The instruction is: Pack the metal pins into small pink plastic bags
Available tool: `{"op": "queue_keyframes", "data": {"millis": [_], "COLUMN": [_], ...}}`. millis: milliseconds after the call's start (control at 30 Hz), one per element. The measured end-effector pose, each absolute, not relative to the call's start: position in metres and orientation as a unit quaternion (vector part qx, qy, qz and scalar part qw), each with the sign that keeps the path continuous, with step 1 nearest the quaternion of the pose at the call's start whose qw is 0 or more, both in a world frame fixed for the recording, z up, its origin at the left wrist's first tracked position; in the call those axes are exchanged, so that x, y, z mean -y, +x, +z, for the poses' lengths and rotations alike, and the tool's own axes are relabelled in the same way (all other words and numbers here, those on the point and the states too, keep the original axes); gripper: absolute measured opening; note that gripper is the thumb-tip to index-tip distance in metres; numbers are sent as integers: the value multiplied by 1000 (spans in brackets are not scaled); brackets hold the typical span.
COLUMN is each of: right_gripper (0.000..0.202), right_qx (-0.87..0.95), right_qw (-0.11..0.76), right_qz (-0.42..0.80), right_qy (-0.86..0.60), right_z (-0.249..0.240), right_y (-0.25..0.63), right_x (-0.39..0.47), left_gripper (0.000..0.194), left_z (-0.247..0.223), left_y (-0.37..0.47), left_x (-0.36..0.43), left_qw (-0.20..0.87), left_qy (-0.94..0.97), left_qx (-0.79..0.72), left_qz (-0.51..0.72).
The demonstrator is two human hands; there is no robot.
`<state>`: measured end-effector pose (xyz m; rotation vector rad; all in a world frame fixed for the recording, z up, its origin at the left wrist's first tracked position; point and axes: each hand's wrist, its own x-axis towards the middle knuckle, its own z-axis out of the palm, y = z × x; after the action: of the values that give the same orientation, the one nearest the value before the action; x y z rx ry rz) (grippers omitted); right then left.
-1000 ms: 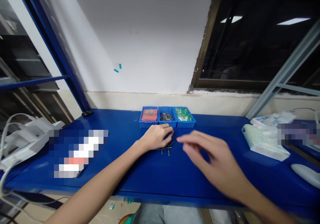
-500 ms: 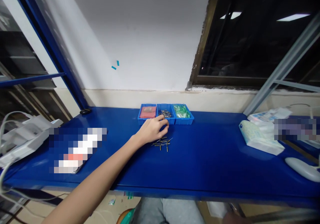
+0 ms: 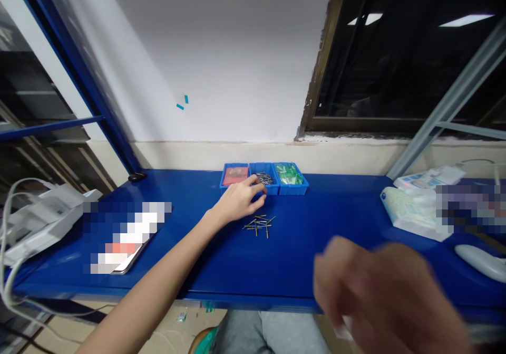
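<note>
Blue worktop (image 3: 296,259) by white wall (image 3: 237,79). I see loose pins (image 3: 268,232) near half-curled left hand (image 3: 237,201), more in middle bin (image 3: 272,190); I judge work part done. Right hand (image 3: 379,285) blurred. Whether hands grasp anything, I cannot tell.

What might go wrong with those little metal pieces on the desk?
1. The loose metal pieces lie heaped on the desk with nothing around them, so a brush of the left hand just beyond might scatter them.
2. That hand's fingertips are at the middle blue bin; a bump could shift it.
3. The blurred right hand is over the desk's near edge; anything it dropped, if it holds something, might reach the floor.
</note>
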<state>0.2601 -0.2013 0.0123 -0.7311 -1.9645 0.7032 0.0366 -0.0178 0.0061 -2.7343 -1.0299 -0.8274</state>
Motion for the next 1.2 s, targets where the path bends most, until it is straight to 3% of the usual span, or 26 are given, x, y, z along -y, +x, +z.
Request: {"op": "queue_keyframes", "data": {"millis": [67, 233, 400, 800, 1200], "right_gripper": [9, 22, 31, 14, 18], "right_qx": [759, 726, 814, 899, 917], "right_qw": [465, 433, 361, 252, 209], "right_qz": [304, 304, 153, 131, 92], "right_qy": [-339, -439, -429, -334, -327], "right_z": [18, 3, -22, -33, -35], "right_y": [257, 256, 258, 266, 269], "right_x": [167, 89, 48, 44, 42], "left_gripper": [25, 25, 20, 16, 18], "left_z": [6, -1, -12, -15, -14], "left_y": [37, 40, 40, 40, 39], "left_x": [19, 19, 13, 9, 8], "left_qw": [47, 40, 29, 16, 13], "left_qy": [-906, -916, -915, -923, -919], "left_qx": [331, 316, 311, 335, 338], "left_qz": [-262, -243, -254, -189, -202]}}
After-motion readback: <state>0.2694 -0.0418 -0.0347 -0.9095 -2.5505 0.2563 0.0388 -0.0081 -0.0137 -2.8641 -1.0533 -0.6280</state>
